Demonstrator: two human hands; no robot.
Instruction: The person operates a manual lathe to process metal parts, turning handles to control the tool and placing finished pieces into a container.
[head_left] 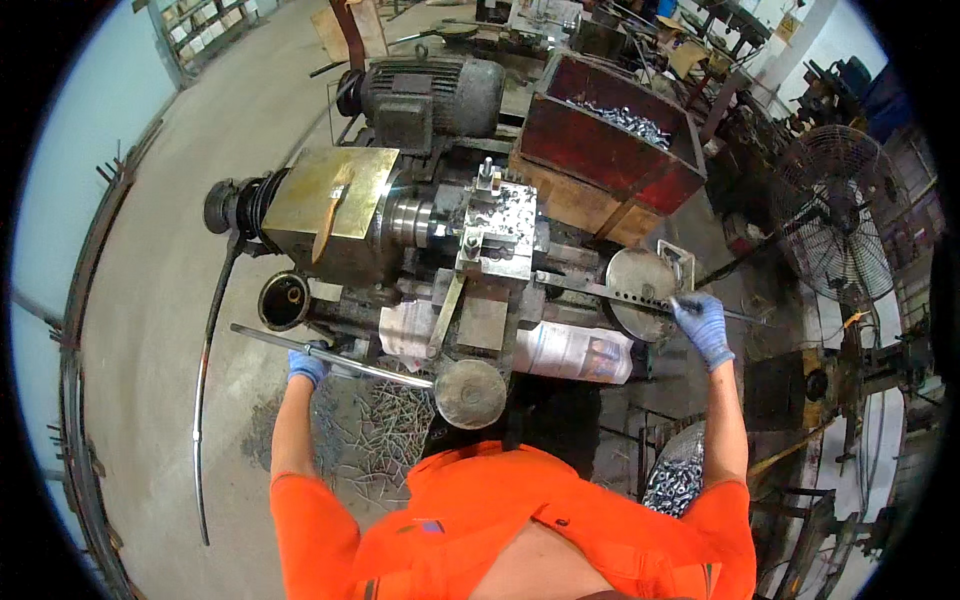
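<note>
Wearing a blue glove, my left hand (308,366) is closed round a long shiny metal bar (375,369). That bar slants from the left toward a round metal disc (470,394) close to my body. My right hand (703,330), also gloved in blue, grips the outer end of a flat lever with a row of holes (600,289). The lever reaches left to a lathe-like machine, near its steel tool block (500,232). Facing the block is the machine's round spindle (410,222). A wooden-handled brush (327,226) lies on the brass-coloured cover (292,190).
Beyond the machine are an electric motor (432,95) and a red metal bin (600,150) of small metal parts. A round plate (640,285) sits behind the lever. Metal pieces litter the floor (385,430). A basket of parts (675,480) and a caged fan (838,215) are to the right.
</note>
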